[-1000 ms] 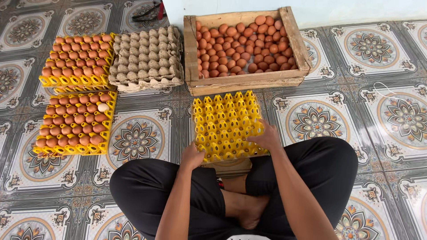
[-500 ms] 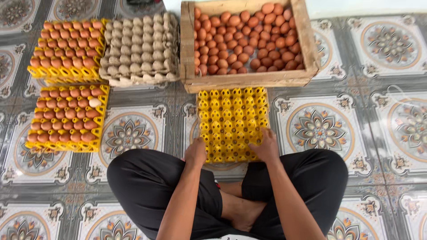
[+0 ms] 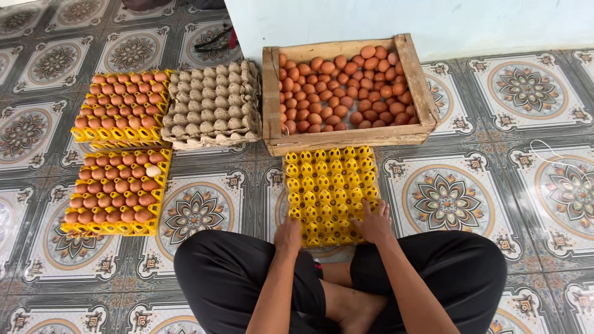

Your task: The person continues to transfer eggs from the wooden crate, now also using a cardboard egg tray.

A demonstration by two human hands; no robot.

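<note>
Empty yellow egg tray [image 3: 330, 193] on the floor, left hand [image 3: 288, 235] and right hand [image 3: 373, 225] flat, unclenched on its near edge

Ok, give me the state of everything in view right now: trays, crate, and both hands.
Yellow tray: empty, flat on the floor in front of the person.
Wooden crate: open, holding loose brown eggs.
Grey pulp trays: stacked, top one empty.
Far yellow tray stack: top full of eggs.
Near yellow tray stack: top full of eggs, one paler.
Left hand: on the empty tray's near edge, holding nothing.
Right hand: on the same tray, holding nothing.
</note>
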